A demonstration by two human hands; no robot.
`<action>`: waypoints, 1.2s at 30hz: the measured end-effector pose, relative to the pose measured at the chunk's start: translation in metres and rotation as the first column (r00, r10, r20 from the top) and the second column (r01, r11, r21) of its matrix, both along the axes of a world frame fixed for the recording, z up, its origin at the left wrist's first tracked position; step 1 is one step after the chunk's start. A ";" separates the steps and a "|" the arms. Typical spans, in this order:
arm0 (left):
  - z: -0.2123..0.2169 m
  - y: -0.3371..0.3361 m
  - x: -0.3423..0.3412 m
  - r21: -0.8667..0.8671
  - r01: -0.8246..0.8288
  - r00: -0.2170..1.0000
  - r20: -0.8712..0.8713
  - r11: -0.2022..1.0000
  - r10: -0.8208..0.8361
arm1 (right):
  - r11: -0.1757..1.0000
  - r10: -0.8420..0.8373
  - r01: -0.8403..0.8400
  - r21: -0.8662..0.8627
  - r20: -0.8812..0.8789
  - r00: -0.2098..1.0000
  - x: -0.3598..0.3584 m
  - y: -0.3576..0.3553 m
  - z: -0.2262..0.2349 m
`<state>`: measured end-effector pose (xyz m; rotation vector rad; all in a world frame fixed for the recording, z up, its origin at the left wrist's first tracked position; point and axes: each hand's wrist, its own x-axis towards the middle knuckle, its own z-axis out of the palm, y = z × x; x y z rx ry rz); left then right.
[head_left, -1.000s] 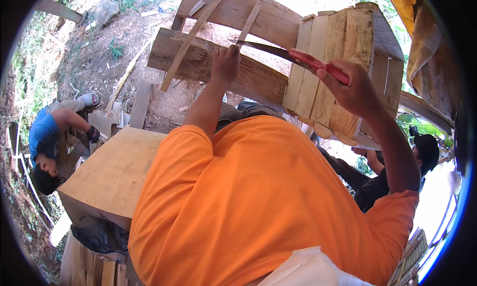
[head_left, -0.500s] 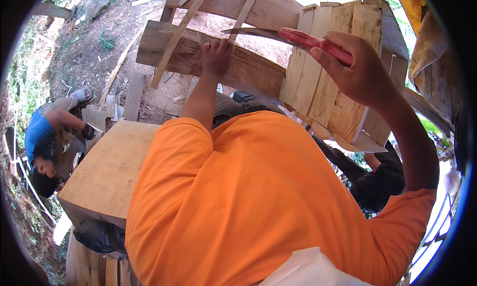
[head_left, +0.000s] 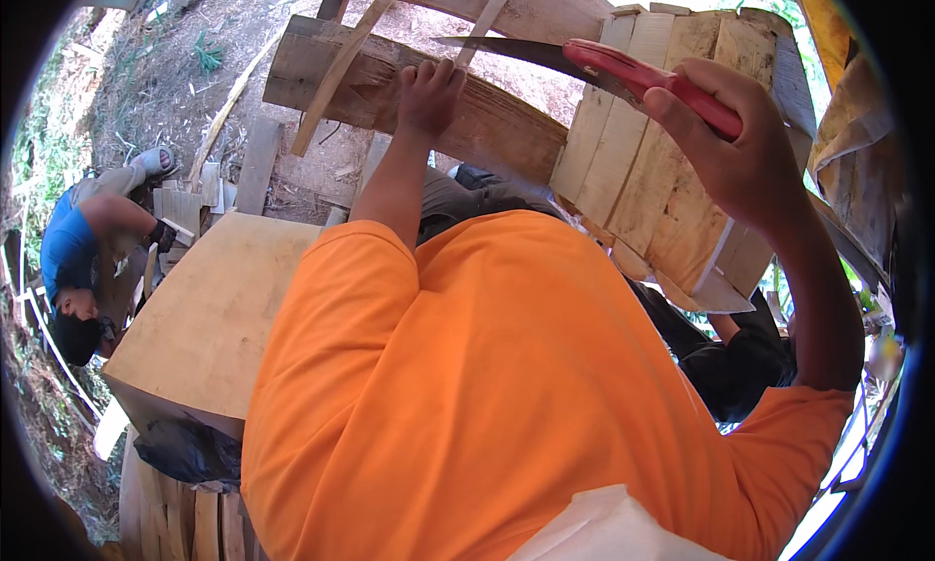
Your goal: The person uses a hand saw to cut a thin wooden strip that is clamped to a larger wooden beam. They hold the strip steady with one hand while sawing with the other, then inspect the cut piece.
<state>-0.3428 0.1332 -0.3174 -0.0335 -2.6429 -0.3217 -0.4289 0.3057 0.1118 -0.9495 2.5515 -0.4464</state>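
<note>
My right hand (head_left: 730, 137), raised at the upper right, is wrapped round the red handle of a hand saw (head_left: 531, 53). Its dark, tapering blade points left and crosses a thin wooden strip (head_left: 495, 11) just above my left hand. My left hand (head_left: 429, 98) has its fingers curled over the lower end of that strip, against a rough, wide plank (head_left: 506, 132). Whether the teeth touch the wood cannot be made out. Another thin strip (head_left: 346, 69) lies across the same plank, left of my left hand.
A slatted wooden crate (head_left: 643, 142) stands at the right end of the planks. Left of me is a plywood-topped box (head_left: 219, 308) with black plastic below it. A person in blue (head_left: 78, 240) bends down at far left. Another person's dark clothing (head_left: 735, 371) shows beneath the crate.
My right hand has drawn the saw back to the right and slightly down, and more of its blade shows. My left hand stays at the strip. The whole view has shifted slightly.
</note>
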 end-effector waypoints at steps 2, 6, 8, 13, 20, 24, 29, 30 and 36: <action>0.002 0.000 -0.001 0.002 0.002 1.000 0.014 1.000 -0.002 | 1.000 -0.016 0.015 0.011 0.059 0.998 -0.003 -0.005 -0.002; 0.004 0.001 -0.001 0.004 0.004 0.997 0.071 1.000 -0.004 | 1.000 -0.014 0.015 -0.007 0.078 0.997 -0.007 -0.010 -0.022; 0.003 0.002 0.002 0.009 0.004 0.996 0.088 1.000 -0.005 | 1.000 -0.016 0.016 0.004 0.089 0.996 -0.010 -0.010 -0.031; -0.003 0.001 0.001 0.017 0.013 0.995 0.095 1.000 -0.014 | 0.998 -0.039 0.034 0.050 0.106 0.994 -0.010 -0.007 -0.041; 0.001 0.000 -0.001 0.007 0.005 0.996 0.090 1.000 -0.006 | 0.996 -0.066 0.058 0.061 0.133 0.989 -0.007 -0.006 -0.038; 0.004 0.000 -0.001 0.030 0.007 0.997 0.073 1.000 -0.009 | 0.997 -0.059 0.051 0.064 0.128 0.990 -0.008 -0.003 -0.038; 0.000 0.000 0.000 0.029 -0.001 0.998 0.061 1.000 -0.001 | 0.998 -0.039 0.034 0.059 0.094 0.995 -0.003 -0.005 -0.037; 0.000 0.001 0.000 0.030 0.000 0.998 0.058 1.000 -0.001 | 0.997 -0.037 0.032 0.064 0.087 0.995 -0.002 -0.004 -0.036; 0.001 0.000 0.002 -0.008 -0.011 0.998 0.065 1.000 0.011 | 0.996 -0.016 0.011 0.088 0.046 0.999 -0.004 0.002 -0.022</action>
